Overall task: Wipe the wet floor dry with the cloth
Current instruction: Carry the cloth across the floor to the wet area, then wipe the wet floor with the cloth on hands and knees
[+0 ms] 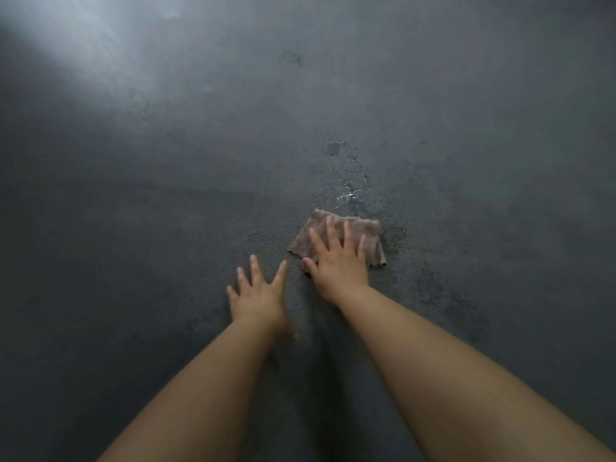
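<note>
Mid-wipe: my right hand (pixel 336 261), fingers spread flat, presses the cloth (pixel 363 233) on the floor (pixel 133 228); left hand (pixel 258 296) braces open, holding nothing; next stroke should go far, into the glistening puddle (pixel 348 193).

No legible text, label, brand, number or sign appears on any surface in the head view. The cloth (pixel 340 236) bears only a mottled weave with no print or tag that can be read. The floor (pixel 166 228) around the cloth shows only rough grey texture, and the glints beyond the cloth's far edge are wet patches (pixel 348 195), not characters.
</note>
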Demonstrator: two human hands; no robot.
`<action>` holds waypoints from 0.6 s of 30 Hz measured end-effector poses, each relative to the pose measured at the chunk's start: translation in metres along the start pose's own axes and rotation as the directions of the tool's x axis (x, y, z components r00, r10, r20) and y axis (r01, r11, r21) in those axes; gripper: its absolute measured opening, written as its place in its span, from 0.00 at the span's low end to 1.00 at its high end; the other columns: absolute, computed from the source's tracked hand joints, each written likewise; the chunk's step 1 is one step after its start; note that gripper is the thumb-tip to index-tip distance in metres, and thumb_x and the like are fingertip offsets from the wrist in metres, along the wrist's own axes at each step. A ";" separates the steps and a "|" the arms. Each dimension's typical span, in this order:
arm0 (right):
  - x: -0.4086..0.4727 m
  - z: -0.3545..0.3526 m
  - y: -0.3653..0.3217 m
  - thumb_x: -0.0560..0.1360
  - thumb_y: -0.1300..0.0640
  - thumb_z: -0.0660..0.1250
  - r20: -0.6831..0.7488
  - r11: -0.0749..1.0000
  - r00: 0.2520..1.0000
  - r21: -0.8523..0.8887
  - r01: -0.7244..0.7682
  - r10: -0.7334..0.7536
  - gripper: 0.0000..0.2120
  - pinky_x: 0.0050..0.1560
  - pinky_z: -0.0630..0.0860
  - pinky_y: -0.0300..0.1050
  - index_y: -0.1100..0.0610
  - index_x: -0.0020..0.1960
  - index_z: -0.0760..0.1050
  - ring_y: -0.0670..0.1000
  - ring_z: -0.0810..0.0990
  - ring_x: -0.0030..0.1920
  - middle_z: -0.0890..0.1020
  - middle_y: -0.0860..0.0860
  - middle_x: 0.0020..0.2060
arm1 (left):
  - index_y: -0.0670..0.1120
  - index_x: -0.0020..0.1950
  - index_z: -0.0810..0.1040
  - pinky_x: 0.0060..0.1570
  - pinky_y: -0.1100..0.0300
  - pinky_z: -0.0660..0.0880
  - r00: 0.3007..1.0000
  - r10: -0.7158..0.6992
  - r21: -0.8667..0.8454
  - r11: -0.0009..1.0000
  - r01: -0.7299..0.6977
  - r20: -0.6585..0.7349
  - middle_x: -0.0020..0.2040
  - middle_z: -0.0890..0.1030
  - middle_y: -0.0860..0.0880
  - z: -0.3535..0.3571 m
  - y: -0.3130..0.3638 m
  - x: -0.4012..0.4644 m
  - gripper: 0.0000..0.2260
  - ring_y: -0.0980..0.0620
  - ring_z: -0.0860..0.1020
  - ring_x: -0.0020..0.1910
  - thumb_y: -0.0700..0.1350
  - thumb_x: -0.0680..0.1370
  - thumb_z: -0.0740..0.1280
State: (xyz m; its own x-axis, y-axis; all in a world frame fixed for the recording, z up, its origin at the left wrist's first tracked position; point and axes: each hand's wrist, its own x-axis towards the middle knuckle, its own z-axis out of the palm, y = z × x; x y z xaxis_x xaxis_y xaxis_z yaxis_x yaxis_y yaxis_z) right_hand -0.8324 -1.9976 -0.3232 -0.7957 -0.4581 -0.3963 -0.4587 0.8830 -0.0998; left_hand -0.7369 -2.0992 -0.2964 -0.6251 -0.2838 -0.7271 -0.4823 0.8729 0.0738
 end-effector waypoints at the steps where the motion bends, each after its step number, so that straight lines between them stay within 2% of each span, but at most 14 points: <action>1: 0.007 0.003 0.002 0.80 0.39 0.46 0.029 1.000 0.999 -0.008 -0.016 0.017 0.28 0.68 0.33 0.66 0.44 0.77 0.41 0.61 0.33 0.74 0.36 0.51 0.76 | 0.57 0.75 0.32 0.72 0.39 0.49 1.000 0.002 0.018 1.000 -0.003 0.031 0.74 0.30 0.40 0.004 -0.002 0.002 0.56 0.36 0.38 0.75 0.58 0.67 0.75; 3: 0.020 0.007 0.018 0.80 0.37 0.43 0.058 0.998 0.997 -0.001 -0.057 0.057 0.27 0.66 0.33 0.71 0.40 0.76 0.39 0.62 0.31 0.73 0.35 0.48 0.76 | 0.56 0.75 0.30 0.72 0.37 0.51 0.998 0.016 0.070 0.997 -0.020 0.060 0.74 0.29 0.39 0.009 -0.005 0.005 0.56 0.34 0.36 0.74 0.57 0.68 0.75; 6: 0.032 0.009 0.065 0.79 0.36 0.41 0.019 0.988 0.988 0.011 -0.153 0.153 0.26 0.66 0.35 0.73 0.37 0.75 0.37 0.61 0.31 0.74 0.35 0.47 0.76 | 0.54 0.74 0.29 0.71 0.36 0.53 0.997 0.028 0.111 0.993 -0.036 0.069 0.73 0.29 0.37 0.011 -0.006 0.006 0.56 0.32 0.37 0.73 0.56 0.69 0.74; 8: 0.037 0.005 0.097 0.79 0.36 0.42 -0.016 0.947 0.948 0.053 -0.317 0.318 0.28 0.69 0.37 0.72 0.38 0.76 0.38 0.63 0.34 0.74 0.35 0.49 0.76 | 0.53 0.75 0.29 0.70 0.36 0.54 0.998 0.030 0.117 0.992 -0.038 0.064 0.73 0.29 0.37 0.010 -0.004 0.007 0.56 0.31 0.37 0.73 0.56 0.69 0.75; 10: 0.044 0.000 0.110 0.78 0.36 0.44 -0.029 0.873 0.876 0.104 -0.476 0.482 0.31 0.70 0.39 0.69 0.43 0.77 0.39 0.65 0.36 0.74 0.37 0.52 0.76 | 0.53 0.75 0.30 0.70 0.36 0.54 0.997 0.028 0.120 0.992 -0.035 0.066 0.73 0.29 0.36 0.011 -0.004 0.008 0.56 0.31 0.37 0.73 0.55 0.69 0.75; 12: 0.057 -0.005 0.098 0.79 0.36 0.46 -0.035 0.828 0.834 0.151 -0.540 0.551 0.33 0.71 0.39 0.67 0.48 0.78 0.41 0.66 0.37 0.74 0.39 0.54 0.77 | 0.53 0.75 0.30 0.69 0.35 0.55 0.997 0.026 0.115 0.993 -0.035 0.077 0.73 0.29 0.36 0.011 -0.003 0.009 0.56 0.30 0.37 0.73 0.54 0.68 0.75; 13: 0.065 -0.008 0.088 0.79 0.37 0.46 -0.031 0.828 0.837 0.171 -0.535 0.547 0.33 0.71 0.38 0.67 0.49 0.78 0.41 0.66 0.37 0.74 0.39 0.54 0.77 | 0.53 0.75 0.30 0.69 0.35 0.55 0.996 0.026 0.111 0.993 -0.035 0.080 0.73 0.29 0.36 0.011 -0.003 0.010 0.56 0.30 0.37 0.73 0.54 0.68 0.75; 15: 0.083 -0.012 0.064 0.80 0.38 0.45 -0.031 0.878 0.888 0.168 -0.448 0.459 0.31 0.71 0.37 0.66 0.49 0.78 0.40 0.65 0.35 0.74 0.38 0.53 0.76 | 0.53 0.75 0.30 0.70 0.34 0.54 0.996 0.024 0.104 0.994 -0.033 0.082 0.73 0.29 0.36 0.010 -0.002 0.012 0.56 0.30 0.37 0.73 0.53 0.68 0.75; 18: 0.098 -0.015 0.018 0.80 0.39 0.44 -0.023 0.977 0.983 0.122 -0.176 0.180 0.30 0.70 0.34 0.65 0.47 0.77 0.38 0.63 0.32 0.73 0.36 0.51 0.76 | 0.53 0.75 0.30 0.69 0.34 0.54 0.996 0.009 0.105 0.994 -0.018 0.083 0.73 0.29 0.36 0.009 0.000 0.014 0.57 0.30 0.37 0.73 0.53 0.68 0.76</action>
State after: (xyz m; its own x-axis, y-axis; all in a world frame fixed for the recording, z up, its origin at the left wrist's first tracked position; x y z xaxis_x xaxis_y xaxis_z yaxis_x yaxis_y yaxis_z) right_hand -0.9244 -2.0280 -0.3498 -0.8740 -0.2943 -0.3867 -0.2603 0.9555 -0.1389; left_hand -0.7404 -2.0994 -0.3132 -0.5764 -0.2416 -0.7806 -0.4038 0.9147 0.0150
